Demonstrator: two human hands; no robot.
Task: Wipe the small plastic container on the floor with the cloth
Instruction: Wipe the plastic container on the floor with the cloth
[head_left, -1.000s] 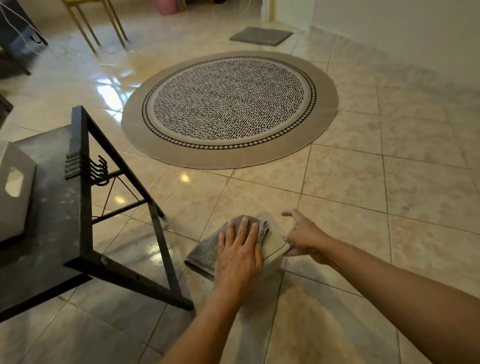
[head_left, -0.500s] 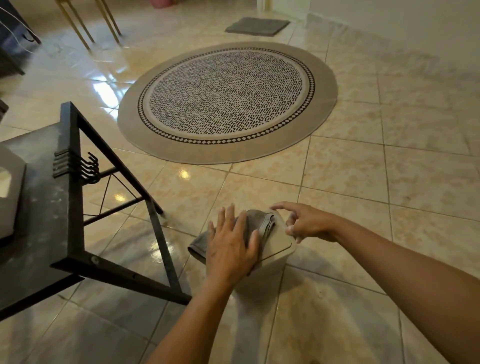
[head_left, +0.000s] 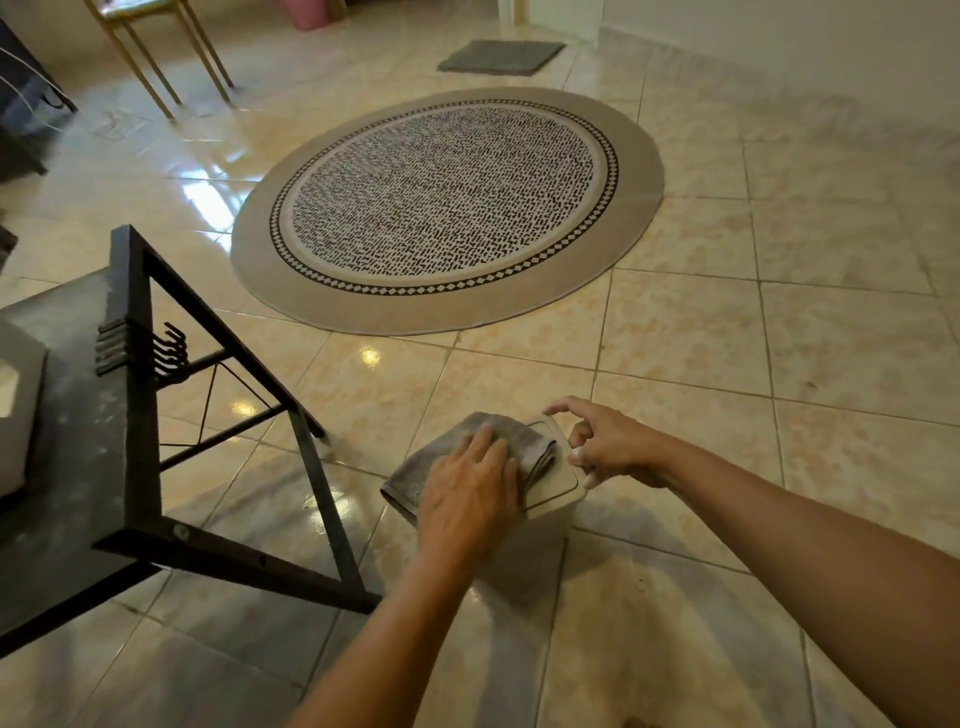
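Observation:
A small cream plastic container (head_left: 556, 488) with a lid stands on the tiled floor in the lower middle of the head view. A folded grey cloth (head_left: 498, 439) lies over the left part of its lid and hangs off the left side. My left hand (head_left: 467, 493) lies flat on the cloth, fingers together, pressing it onto the lid. My right hand (head_left: 608, 441) grips the container's right edge, thumb and fingers curled around the rim, index finger raised.
A black metal-framed table (head_left: 130, 415) with hooks on its side stands close at the left, its leg near the cloth. A round patterned rug (head_left: 447, 208) lies ahead. A grey mat (head_left: 501, 56) and chair legs (head_left: 156, 57) are farther back.
My left hand has slid the cloth a little further back across the lid. My right hand has shifted from the near right edge up to the far right rim.

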